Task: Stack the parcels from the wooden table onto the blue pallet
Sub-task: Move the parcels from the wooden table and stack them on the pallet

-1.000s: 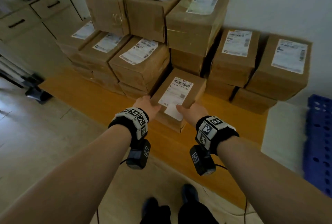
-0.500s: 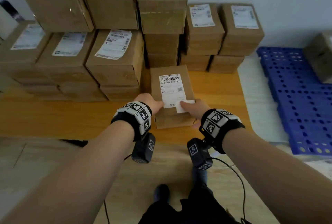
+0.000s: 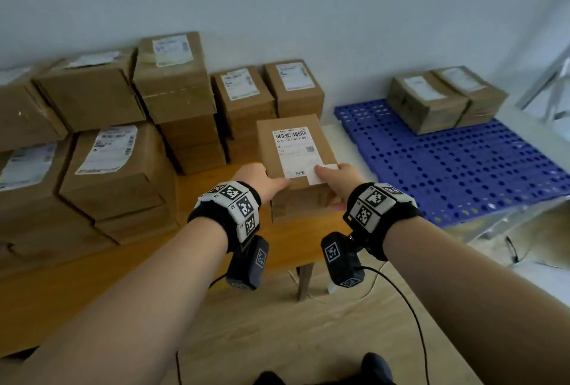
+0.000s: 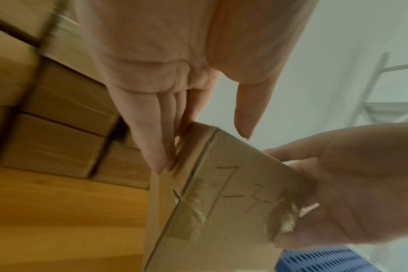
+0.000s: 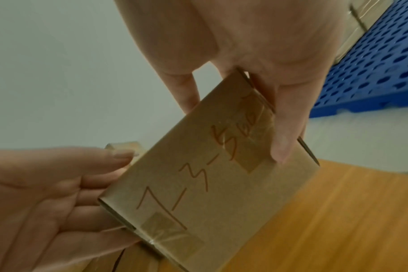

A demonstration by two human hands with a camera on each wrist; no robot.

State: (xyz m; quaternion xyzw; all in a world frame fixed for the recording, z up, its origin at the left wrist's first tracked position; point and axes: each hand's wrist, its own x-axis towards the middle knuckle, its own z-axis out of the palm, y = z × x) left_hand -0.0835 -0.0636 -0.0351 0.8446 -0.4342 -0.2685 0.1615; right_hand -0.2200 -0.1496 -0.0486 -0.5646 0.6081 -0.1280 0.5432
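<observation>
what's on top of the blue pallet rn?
Two taped brown parcels sit side by side at the far corner of the blue pallet; the rest of its deck shows bare. Whatever lies beneath those parcels is covered.

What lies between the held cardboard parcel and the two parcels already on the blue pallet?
Only bare blue perforated pallet deck, per the head view, between the held cardboard parcel and the two stacked parcels.

Head looks down; wrists close on parcel [image 3: 294, 150].
</observation>
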